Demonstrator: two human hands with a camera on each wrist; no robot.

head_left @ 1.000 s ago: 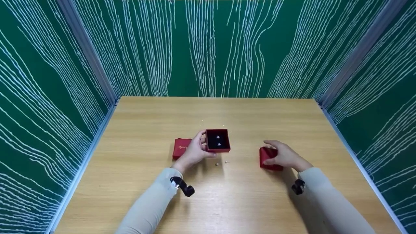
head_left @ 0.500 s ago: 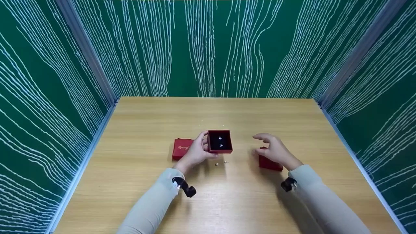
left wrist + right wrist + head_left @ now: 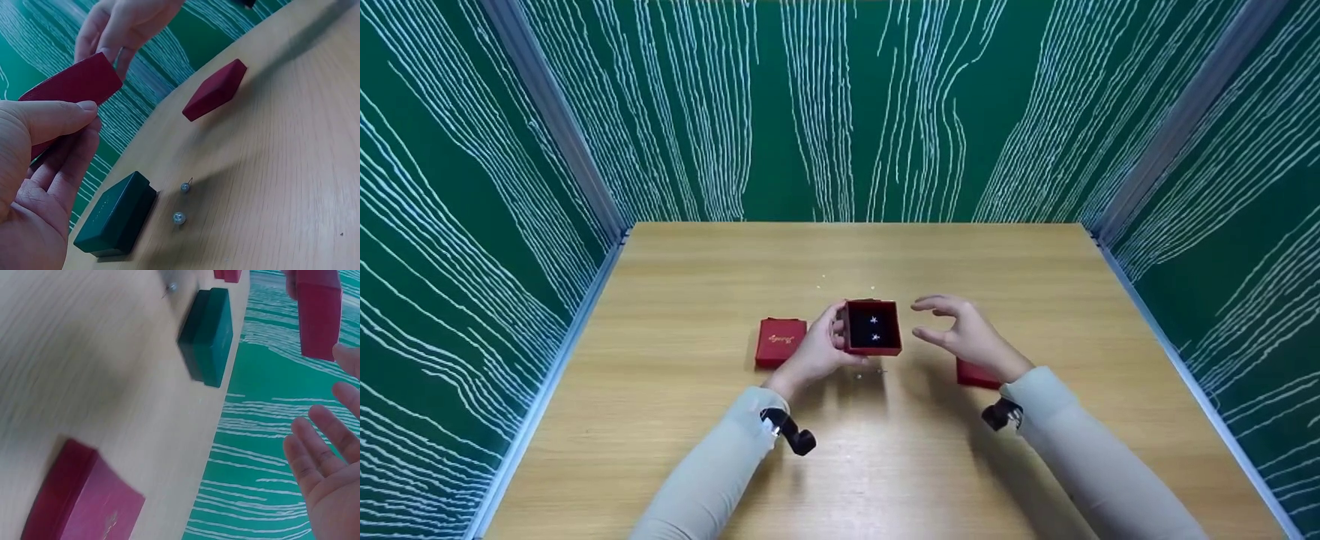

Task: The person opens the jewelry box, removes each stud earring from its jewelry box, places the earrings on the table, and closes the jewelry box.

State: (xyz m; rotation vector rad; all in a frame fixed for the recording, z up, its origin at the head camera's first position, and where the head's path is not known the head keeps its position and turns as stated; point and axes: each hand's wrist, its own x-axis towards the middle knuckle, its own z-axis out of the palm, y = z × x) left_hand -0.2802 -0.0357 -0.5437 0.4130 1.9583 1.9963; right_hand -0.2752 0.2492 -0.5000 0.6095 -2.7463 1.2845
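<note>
My left hand (image 3: 819,349) holds a small red jewellery box (image 3: 873,351) above the table, its top off and tilted toward me. Two star-shaped earrings (image 3: 874,328) sit on the black insert inside. Just right of the box, my right hand (image 3: 971,335) hovers with fingers apart and nothing in them. Partly hidden under that arm, a red lid (image 3: 976,374) lies on the table; gold lettering marks it in the right wrist view. Two round stud earrings (image 3: 179,217) rest on the wood below the held box.
A closed red box (image 3: 781,342) with gold lettering stands left of my left hand. The wrist views show a dark green box (image 3: 115,216) by the studs, mostly hidden in the head view. Tiny bright specks (image 3: 823,277) dot the table (image 3: 697,285) farther back. Green patterned walls surround it.
My right hand has left the red lid on the table and moved left to beside the held box. My left hand has shifted the box slightly right.
</note>
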